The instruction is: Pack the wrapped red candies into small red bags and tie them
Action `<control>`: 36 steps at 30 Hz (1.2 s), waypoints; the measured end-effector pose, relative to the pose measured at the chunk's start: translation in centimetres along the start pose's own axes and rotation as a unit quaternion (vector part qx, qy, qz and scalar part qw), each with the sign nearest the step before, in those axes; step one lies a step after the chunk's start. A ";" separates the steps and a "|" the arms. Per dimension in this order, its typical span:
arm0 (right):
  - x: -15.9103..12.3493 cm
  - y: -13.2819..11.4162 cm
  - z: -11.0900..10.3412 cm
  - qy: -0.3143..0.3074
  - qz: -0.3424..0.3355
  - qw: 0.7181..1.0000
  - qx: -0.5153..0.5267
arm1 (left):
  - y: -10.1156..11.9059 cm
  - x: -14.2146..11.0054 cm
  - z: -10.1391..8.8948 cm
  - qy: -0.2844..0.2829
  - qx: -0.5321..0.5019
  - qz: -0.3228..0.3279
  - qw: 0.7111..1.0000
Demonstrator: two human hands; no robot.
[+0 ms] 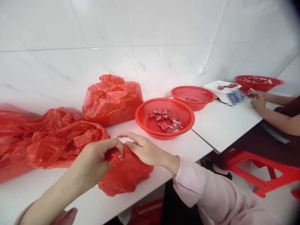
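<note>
In front of me on the white table sits a small, full red plastic bag [131, 175]. My left hand [97, 161] is closed around the gathered, twisted top of this bag. My right hand [146, 150] curves over the bag's upper right side, thumb and index finger apart, with its other fingers partly hidden behind it. What the bag contains does not show through the plastic. Just beyond my right hand stands a red mesh basket [164, 136] with several small red wrapped packets [165, 120] inside.
A large tied red bag [112, 101] leans by the tiled wall, with crumpled red bags [63, 137] at left. A second red basket [199, 106] stands behind the first. At right, another person's hands [259, 100] work near a white tray [212, 86] and a filled basket [248, 86].
</note>
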State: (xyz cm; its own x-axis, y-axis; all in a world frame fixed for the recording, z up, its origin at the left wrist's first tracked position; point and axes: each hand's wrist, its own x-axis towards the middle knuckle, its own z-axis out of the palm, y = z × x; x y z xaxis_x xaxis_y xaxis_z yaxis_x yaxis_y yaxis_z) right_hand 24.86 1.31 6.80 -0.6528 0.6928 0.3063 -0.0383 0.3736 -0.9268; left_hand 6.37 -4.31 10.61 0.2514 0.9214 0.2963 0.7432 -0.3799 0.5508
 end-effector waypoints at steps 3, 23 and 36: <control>-0.2 1.0 0.4 -0.066 0.028 0.996 0.060 | -0.7 -0.3 0.5 0.070 0.089 0.098 0.989; -6.7 4.3 -6.1 0.061 0.005 0.950 -0.308 | -8.9 -8.5 -0.6 0.056 -0.168 -0.150 0.973; -0.3 -0.4 2.5 0.024 -0.107 0.970 -0.219 | -1.4 -3.9 5.2 -0.109 -0.389 -0.237 0.884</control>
State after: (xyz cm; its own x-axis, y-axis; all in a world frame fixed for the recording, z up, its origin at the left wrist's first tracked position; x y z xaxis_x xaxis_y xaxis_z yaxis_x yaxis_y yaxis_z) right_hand 23.20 -0.56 6.52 -0.6298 0.5944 0.5001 0.1630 0.7306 -0.6631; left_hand 7.54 -6.93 4.60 0.2027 0.9540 -0.2211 0.1667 0.1889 0.9677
